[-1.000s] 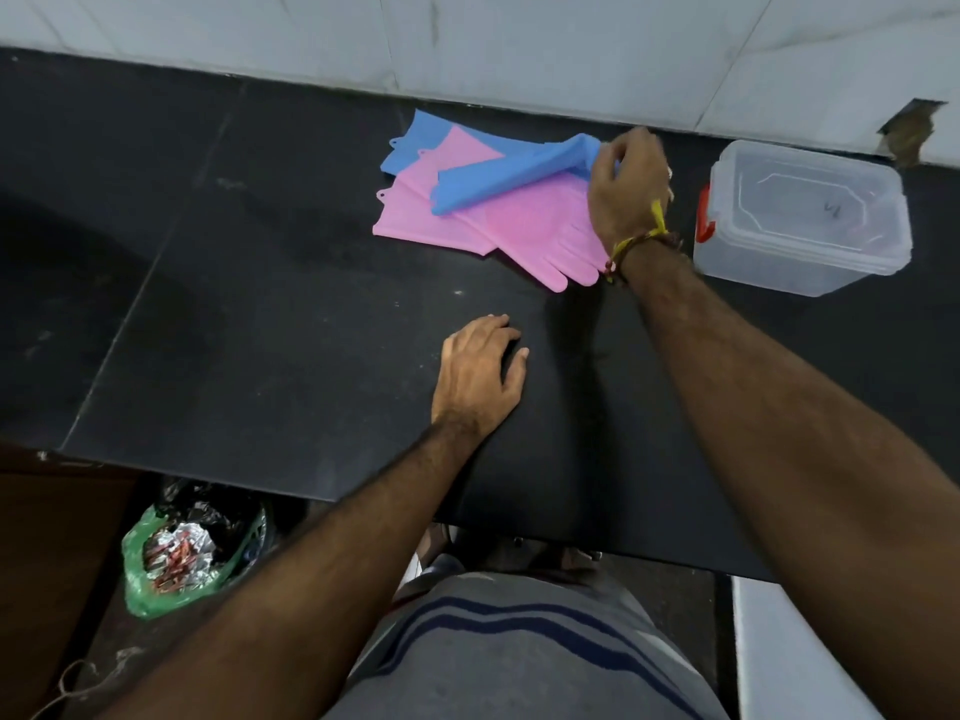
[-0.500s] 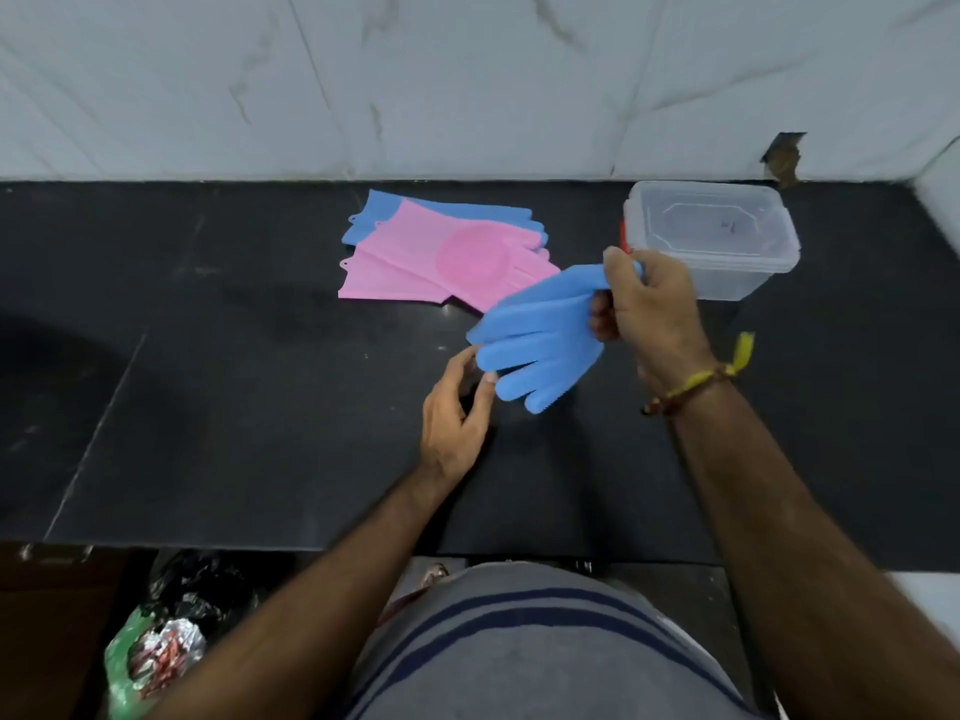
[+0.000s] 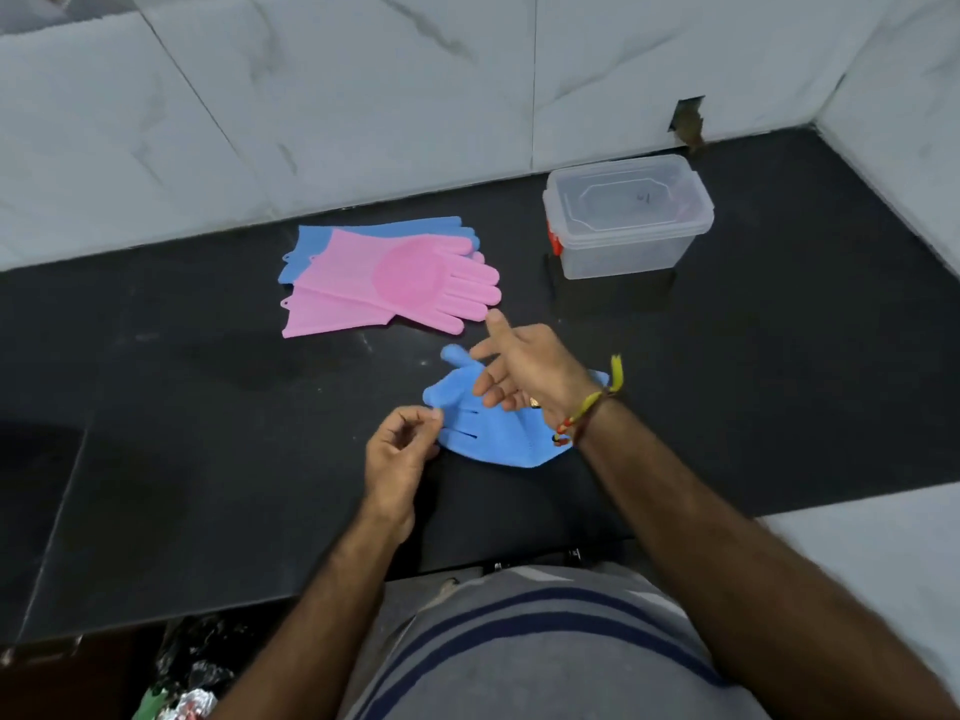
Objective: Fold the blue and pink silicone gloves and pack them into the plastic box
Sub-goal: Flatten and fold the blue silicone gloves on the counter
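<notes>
Blue glove (image 3: pixel 493 428) is lying near the plastic box (image 3: pixel 628 220); left hand (image 3: pixel 397 454) is pinching its fingertip, right hand (image 3: pixel 524 368) is hovering relaxed.

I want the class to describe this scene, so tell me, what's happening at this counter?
A person is working on a blue glove lying on the black counter. The left hand pinches one of its fingertips, while the right hand hovers open above it. Two pink gloves and another blue one lie stacked farther back. The plastic box stands nearby with its lid on, so nothing is packed yet.
</notes>
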